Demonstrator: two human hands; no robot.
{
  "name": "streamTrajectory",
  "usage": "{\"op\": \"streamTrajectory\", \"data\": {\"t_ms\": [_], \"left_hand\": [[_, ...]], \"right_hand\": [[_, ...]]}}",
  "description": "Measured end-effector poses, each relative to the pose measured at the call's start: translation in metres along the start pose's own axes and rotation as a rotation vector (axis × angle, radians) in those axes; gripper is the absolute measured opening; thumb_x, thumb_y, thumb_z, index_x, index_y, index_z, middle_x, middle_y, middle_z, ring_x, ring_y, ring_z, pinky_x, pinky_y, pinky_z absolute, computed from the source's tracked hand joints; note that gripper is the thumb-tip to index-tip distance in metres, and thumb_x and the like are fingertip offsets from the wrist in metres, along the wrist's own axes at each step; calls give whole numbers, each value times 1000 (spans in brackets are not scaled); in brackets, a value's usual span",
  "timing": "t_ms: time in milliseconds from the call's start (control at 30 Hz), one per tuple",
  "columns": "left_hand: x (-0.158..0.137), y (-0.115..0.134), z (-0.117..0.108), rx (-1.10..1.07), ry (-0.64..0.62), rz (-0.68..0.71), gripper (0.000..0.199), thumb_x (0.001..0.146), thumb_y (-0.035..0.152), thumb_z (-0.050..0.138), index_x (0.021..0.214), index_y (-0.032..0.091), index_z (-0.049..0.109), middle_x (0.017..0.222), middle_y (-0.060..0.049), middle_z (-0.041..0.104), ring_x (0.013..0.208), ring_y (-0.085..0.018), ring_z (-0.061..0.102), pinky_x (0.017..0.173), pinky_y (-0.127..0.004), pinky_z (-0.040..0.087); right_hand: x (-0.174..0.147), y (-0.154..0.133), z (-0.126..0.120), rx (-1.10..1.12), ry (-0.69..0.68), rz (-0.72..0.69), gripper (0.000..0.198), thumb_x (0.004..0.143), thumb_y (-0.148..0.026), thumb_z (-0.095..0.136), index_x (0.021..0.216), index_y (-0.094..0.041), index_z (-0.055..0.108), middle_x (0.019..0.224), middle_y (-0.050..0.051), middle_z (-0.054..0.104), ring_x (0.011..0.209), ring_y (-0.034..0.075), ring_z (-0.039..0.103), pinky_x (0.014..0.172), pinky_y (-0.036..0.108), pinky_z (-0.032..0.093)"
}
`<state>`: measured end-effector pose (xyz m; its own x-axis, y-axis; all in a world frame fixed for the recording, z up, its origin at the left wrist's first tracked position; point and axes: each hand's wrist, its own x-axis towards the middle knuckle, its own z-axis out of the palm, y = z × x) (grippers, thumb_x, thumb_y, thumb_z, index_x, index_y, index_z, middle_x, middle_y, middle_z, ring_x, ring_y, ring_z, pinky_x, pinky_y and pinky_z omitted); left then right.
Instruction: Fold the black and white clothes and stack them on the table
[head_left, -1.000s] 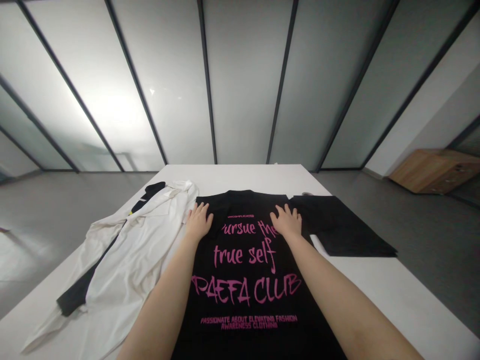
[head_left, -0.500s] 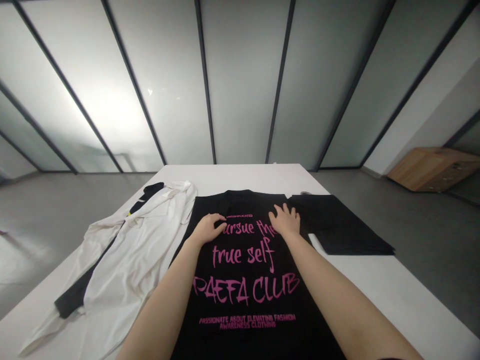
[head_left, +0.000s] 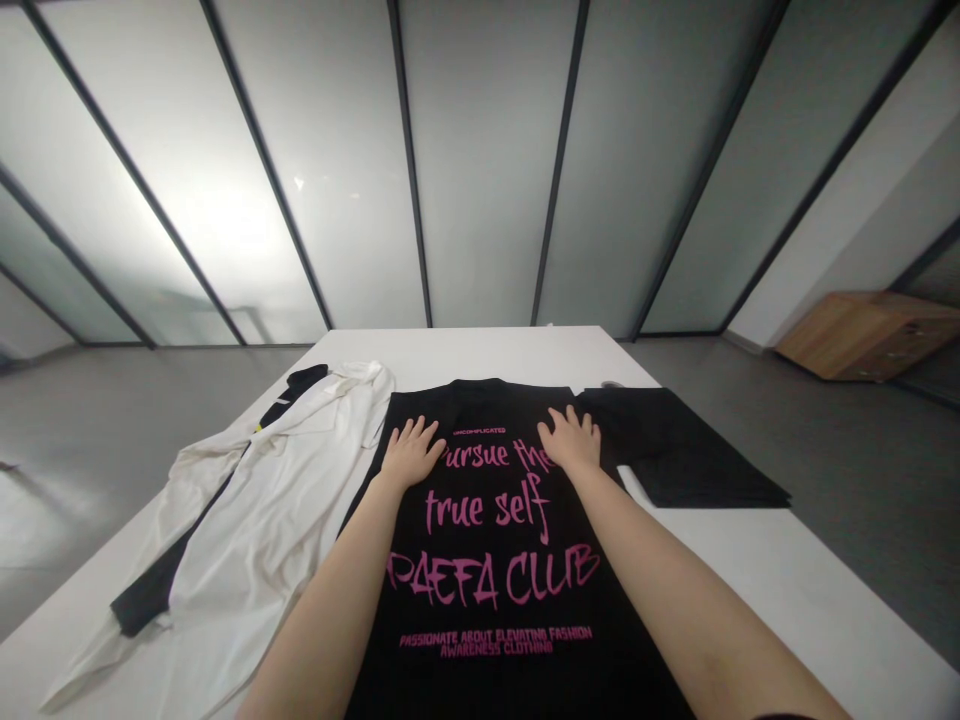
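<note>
A black T-shirt (head_left: 480, 535) with pink lettering lies spread flat in front of me, its neckline at the far end. My left hand (head_left: 411, 452) rests on its upper left part, fingers spread and pointing away from me. Beside the top line of large lettering, my right hand (head_left: 571, 438) lies on the upper right part with its fingers apart, covering the end of a printed word. Neither hand grips the cloth. My forearms hide parts of the shirt's side edges.
To the left lies a crumpled white shirt (head_left: 255, 510) with dark cloth (head_left: 146, 595) along it. A folded black garment (head_left: 675, 450) sits at the right, next to the T-shirt. All rest on a white table (head_left: 480, 350). A wooden cabinet (head_left: 855, 335) stands beyond, before frosted glass panels.
My left hand has turned and its fingers have spread outward from pointing right to pointing away from me. My right hand stays in place on the T-shirt.
</note>
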<state>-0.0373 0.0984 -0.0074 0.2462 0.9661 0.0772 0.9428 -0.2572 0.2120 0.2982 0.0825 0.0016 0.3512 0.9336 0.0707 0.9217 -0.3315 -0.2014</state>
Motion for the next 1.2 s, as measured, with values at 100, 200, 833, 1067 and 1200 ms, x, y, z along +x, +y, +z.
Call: {"op": "streamTrajectory", "data": {"t_ms": [100, 200, 833, 1067, 1200], "left_hand": [[0, 1, -2, -6, 1, -15, 61, 107, 57, 34, 160, 29, 46, 170, -11, 36, 159, -35, 28, 126, -59, 22], [0, 1, -3, 6, 1, -2, 59, 106, 56, 38, 159, 33, 47, 170, -9, 36, 158, -37, 28, 125, -60, 23], [4, -49, -23, -156, 302, -432, 46, 99, 26, 45, 141, 9, 54, 120, -24, 73, 121, -37, 68, 104, -50, 49], [7, -60, -24, -221, 231, -391, 54, 96, 23, 52, 150, 17, 51, 128, -20, 73, 122, -36, 69, 101, -47, 52], [10, -66, -25, -350, 217, -350, 52, 94, 26, 57, 146, 21, 58, 128, -15, 75, 121, -35, 70, 103, -49, 53]], "right_hand": [[0, 0, -1, -3, -1, -9, 64, 103, -56, 34, 160, -28, 47, 170, 10, 35, 155, 42, 29, 124, 56, 22], [0, 2, 0, -2, -7, -9, 65, 103, -57, 33, 160, -28, 47, 171, 10, 34, 155, 42, 28, 124, 56, 21], [9, 13, 6, 84, -10, -26, 59, 103, -51, 40, 155, -29, 54, 168, 5, 41, 156, 41, 28, 126, 57, 21], [8, 10, 6, 110, -9, -54, 56, 103, -46, 43, 154, -26, 55, 165, 5, 45, 156, 45, 24, 126, 61, 17], [5, 4, 3, 106, -26, -102, 56, 104, -46, 43, 154, -25, 55, 162, 6, 49, 156, 47, 22, 125, 64, 15]]}}
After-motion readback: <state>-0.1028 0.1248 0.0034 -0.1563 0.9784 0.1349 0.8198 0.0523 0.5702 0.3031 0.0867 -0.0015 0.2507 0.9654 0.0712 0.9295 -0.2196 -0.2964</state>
